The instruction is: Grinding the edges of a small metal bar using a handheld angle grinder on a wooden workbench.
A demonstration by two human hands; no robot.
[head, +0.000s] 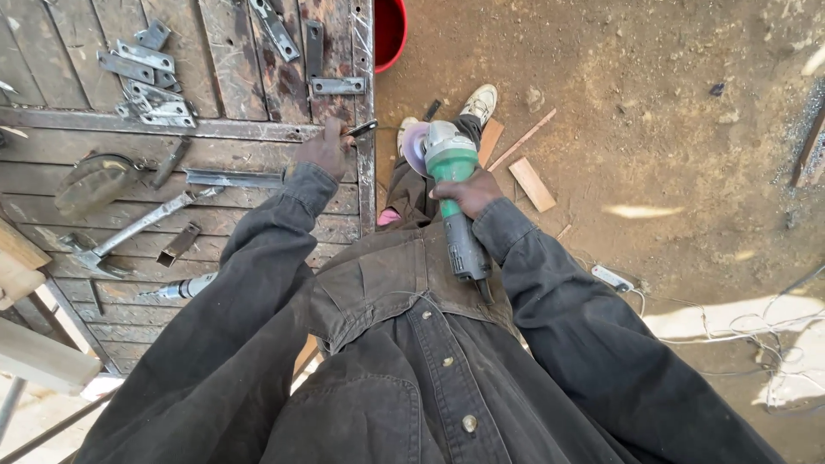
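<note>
Your right hand is wrapped around the green-and-grey angle grinder, fingers closed tight on its body just behind the green head. The grinder points toward 12 o'clock, its round disc at the far end above your trousers, near your pale shoe on the dirt floor. Your left hand rests at 11 o'clock on the right edge of the worn wooden-plank bench, fingers curled down onto a small dark metal piece that sticks out past the edge. At 9 o'clock of that hand a flat grey steel bar lies on the bench, and a steel hammer lies beyond it. Grey metal brackets are scattered at 10 o'clock. A red plastic bucket sits at 12 o'clock.
</note>
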